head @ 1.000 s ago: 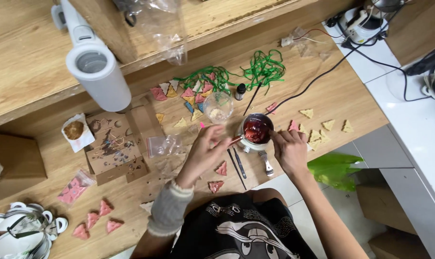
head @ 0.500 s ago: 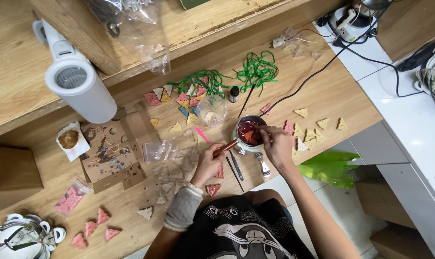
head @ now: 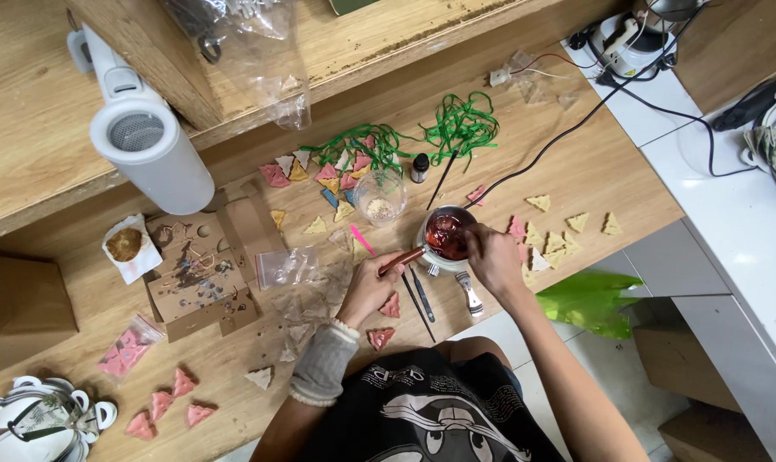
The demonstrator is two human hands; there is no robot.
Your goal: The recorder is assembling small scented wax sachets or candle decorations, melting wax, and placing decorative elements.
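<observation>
A small round pot (head: 445,233) of dark red liquid sits on the wooden table (head: 576,162). My left hand (head: 369,291) grips the pot's wooden handle (head: 402,260). My right hand (head: 493,257) is at the pot's right rim, fingers pinched over the liquid; what they pinch is too small to tell. Metal tools (head: 422,295) and tweezers (head: 471,293) lie just below the pot. Pink and cream triangular pieces (head: 390,306) lie around my hands.
A white cylindrical device (head: 148,150) stands on a shelf at the left. Green ribbon (head: 460,128), a clear cup (head: 379,195), a small dark bottle (head: 418,168), cardboard (head: 200,274), plastic bags (head: 287,267) and a black cable (head: 567,137) lie on the table. A green bag (head: 589,299) sits below its edge.
The view has drifted, so the table sits lower in the picture. My left hand slid from the pot's rim down along the handle. My right hand stays at the pot.
</observation>
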